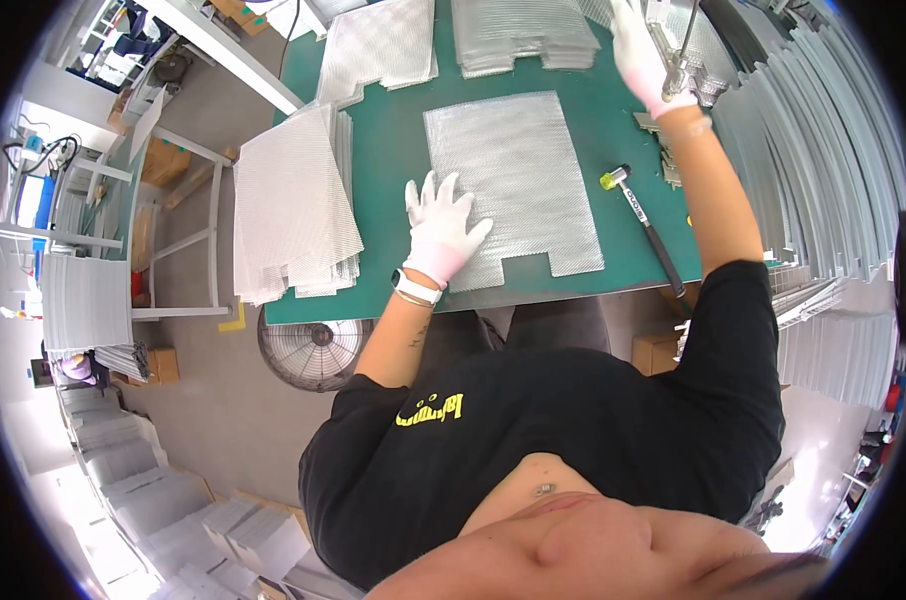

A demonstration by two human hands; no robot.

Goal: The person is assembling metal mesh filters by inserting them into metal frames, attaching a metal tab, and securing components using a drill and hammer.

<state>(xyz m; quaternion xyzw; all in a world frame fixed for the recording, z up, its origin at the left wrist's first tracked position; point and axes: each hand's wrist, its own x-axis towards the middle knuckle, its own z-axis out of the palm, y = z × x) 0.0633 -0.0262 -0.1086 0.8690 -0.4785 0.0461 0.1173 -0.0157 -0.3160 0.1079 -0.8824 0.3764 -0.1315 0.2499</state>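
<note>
A notched metal mesh sheet (518, 180) lies flat on the green table top (393, 130), its cut-out toward me. My left hand (441, 228), in a white glove with a pink cuff, rests with fingers spread on the sheet's left edge and the table beside it. Far to the right, my right hand (641, 58), gloved alike, reaches beside a metal fixture with a rod (679, 72). Its fingertips run to the top rim of the picture, so what they hold, if anything, is not visible. A mallet (645, 228) with a yellow-green tip and black grip lies right of the sheet.
Stacked mesh sheets stand at the left (291, 205), with more at the far left (378, 45) and far middle (518, 35). Small metal pieces (670, 165) lie near my right wrist. Tall rows of grey panels (813, 150) flank the right side. A floor fan (320, 345) stands below the table's left corner.
</note>
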